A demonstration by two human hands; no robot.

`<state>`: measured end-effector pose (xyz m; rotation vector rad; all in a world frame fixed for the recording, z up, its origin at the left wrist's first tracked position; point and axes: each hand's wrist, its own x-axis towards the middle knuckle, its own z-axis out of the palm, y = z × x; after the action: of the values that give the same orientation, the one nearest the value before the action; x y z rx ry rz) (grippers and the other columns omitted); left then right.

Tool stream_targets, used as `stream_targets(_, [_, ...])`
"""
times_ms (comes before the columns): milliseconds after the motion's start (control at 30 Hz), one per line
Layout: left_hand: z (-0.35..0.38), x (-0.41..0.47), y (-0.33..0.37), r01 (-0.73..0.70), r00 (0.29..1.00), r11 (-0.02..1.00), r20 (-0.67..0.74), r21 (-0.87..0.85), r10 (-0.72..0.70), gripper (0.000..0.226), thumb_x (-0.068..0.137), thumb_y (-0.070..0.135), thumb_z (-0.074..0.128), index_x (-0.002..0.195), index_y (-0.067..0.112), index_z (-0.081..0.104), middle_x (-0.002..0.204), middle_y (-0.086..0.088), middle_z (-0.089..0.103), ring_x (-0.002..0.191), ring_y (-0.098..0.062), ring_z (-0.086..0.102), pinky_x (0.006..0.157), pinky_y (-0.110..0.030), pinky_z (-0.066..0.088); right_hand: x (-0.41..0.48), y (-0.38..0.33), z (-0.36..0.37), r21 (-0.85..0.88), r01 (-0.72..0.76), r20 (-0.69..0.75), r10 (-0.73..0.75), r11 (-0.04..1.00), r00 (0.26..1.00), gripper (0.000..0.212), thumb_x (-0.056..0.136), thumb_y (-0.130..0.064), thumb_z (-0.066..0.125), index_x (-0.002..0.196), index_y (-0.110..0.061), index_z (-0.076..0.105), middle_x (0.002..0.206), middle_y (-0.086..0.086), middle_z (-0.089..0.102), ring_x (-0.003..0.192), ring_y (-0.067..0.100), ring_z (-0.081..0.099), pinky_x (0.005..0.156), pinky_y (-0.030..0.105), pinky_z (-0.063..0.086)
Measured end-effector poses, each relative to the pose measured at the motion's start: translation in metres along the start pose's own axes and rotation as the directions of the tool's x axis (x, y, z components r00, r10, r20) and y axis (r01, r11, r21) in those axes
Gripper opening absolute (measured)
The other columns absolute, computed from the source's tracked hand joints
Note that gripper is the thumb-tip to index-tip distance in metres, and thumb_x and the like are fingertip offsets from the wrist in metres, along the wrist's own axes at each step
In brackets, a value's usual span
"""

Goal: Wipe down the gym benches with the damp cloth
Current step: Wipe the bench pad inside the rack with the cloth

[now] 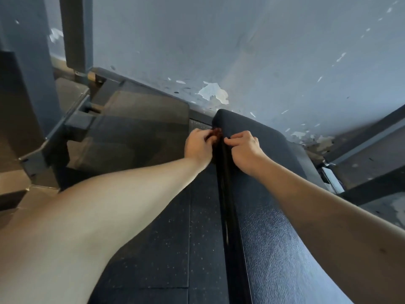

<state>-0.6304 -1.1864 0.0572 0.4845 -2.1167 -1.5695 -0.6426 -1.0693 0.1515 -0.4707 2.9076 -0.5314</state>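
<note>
Below peeling wall (241, 51), 1 bench (274, 227), 1 cloth (217, 133) gripped by left hand (198, 148).

Black pebbled bench pad (274, 216), reddish-brown cloth (217, 133), speckled black floor mat (164, 249), peeling blue-grey wall (241, 51).

Both forearms bare, stretched forward, converging. Left hand (198, 148): back toward camera, fingers curled round bunched reddish-brown cloth (217, 133). Right hand (244, 152): just beside left, close but not touching, knuckles up, fingers curled under, thumb tip near forefinger. Cannot tell whether right hand pinches anything.
</note>
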Motion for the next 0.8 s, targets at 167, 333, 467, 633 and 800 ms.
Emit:
stream_targets(167, [0.001, -0.029, 0.001, 0.036, 0.999, 0.995, 0.005, -0.090, -0.036, 0.020, 0.100, 0.016, 0.060, 0.112, 0.014, 0.076, 0.103, -0.004, 0.059, 0.096, -0.019, 0.060, 0.083, -0.024, 0.040, 0.000, 0.003, 0.001, 0.045, -0.025, -0.010, 0.025, 0.999, 1.000, 0.056, 0.094, -0.004, 0.035, 0.128, -0.031, 0.071, 0.130, -0.013, 0.047, 0.139, 0.027, 0.040, 0.119, 0.044, 0.034])
stream_targets(333, [-0.008, -0.078, 0.002, 0.062, 0.997, 0.989, 0.050, -0.132, -0.056, 0.022, 0.101, 0.020, 0.061, 0.117, 0.014, 0.073, 0.104, 0.003, 0.057, 0.090, -0.008, 0.055, 0.074, -0.013, 0.037, -0.025, 0.005, 0.000, 0.056, -0.025, -0.022, 0.026, 0.998, 0.999, 0.057, 0.089, -0.004, 0.037, 0.130, -0.024, 0.071, 0.149, 0.000, 0.051, 0.138, 0.026, 0.046, 0.110, 0.027, 0.038])
stream_targets(467, [-0.009, -0.107, -0.004, 0.089, 0.995, 0.980, 0.065, -0.180, -0.078, 0.023, 0.100, 0.023, 0.062, 0.120, 0.016, 0.073, 0.104, 0.006, 0.059, 0.092, -0.005, 0.058, 0.081, -0.014, 0.040, -0.064, 0.011, 0.005, 0.013, 0.031, -0.124, -0.029, 0.999, 0.992, 0.050, 0.088, -0.006, 0.042, 0.124, -0.018, 0.074, 0.140, 0.001, 0.061, 0.138, 0.027, 0.045, 0.118, 0.042, 0.037])
stream_targets(633, [-0.011, -0.089, 0.001, 0.014, 1.000, 0.994, 0.016, -0.104, -0.012, 0.020, 0.099, 0.020, 0.063, 0.113, 0.017, 0.077, 0.101, 0.000, 0.061, 0.094, -0.015, 0.060, 0.084, -0.025, 0.043, -0.085, 0.010, 0.002, -0.053, 0.022, -0.105, -0.028, 0.998, 0.994, 0.055, 0.095, -0.002, 0.038, 0.136, -0.023, 0.066, 0.149, -0.006, 0.049, 0.139, 0.026, 0.034, 0.120, 0.042, 0.027])
stream_targets(800, [-0.003, -0.043, 0.016, 0.049, 0.997, 0.999, -0.050, -0.018, -0.050, 0.024, 0.100, 0.030, 0.060, 0.112, 0.019, 0.078, 0.106, -0.010, 0.063, 0.099, -0.028, 0.063, 0.087, -0.036, 0.050, -0.087, 0.005, 0.001, -0.045, -0.015, -0.083, 0.011, 0.999, 0.996, 0.060, 0.095, 0.000, 0.035, 0.138, -0.030, 0.063, 0.150, -0.008, 0.044, 0.137, 0.026, 0.031, 0.118, 0.040, 0.025])
